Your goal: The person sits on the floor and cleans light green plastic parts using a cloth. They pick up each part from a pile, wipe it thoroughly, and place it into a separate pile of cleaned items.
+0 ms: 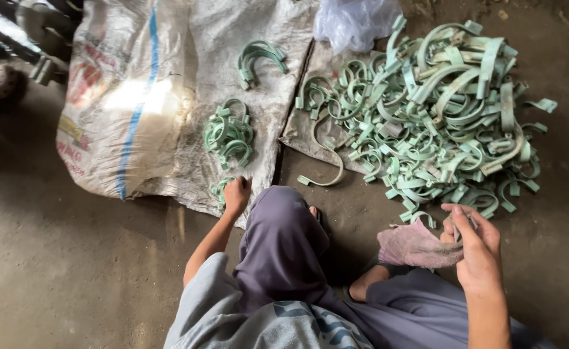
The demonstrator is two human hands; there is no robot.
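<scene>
The left hand (236, 195) is set down at the near edge of a sack (168, 84) spread on the floor (58, 271), fingers curled over a couple of green clips (221, 187) that are mostly hidden under it, so how firmly they're gripped can't really be told. Just beyond it a small bunch of clips (229, 134) is laid on the sack, and a few more (260, 57) are seen farther up.

The right hand (477, 244) is held up near the knee, fingers loosely bent around something small and thin; what exactly can't be made out. A pinkish rag (417, 247) is draped just beside it, touching the fingers.

The big pile (439, 110) of clips is heaped on the floor ahead of the right hand, partly on a second sack (304, 129). A clear plastic bag (355, 22) is slumped behind it.
</scene>
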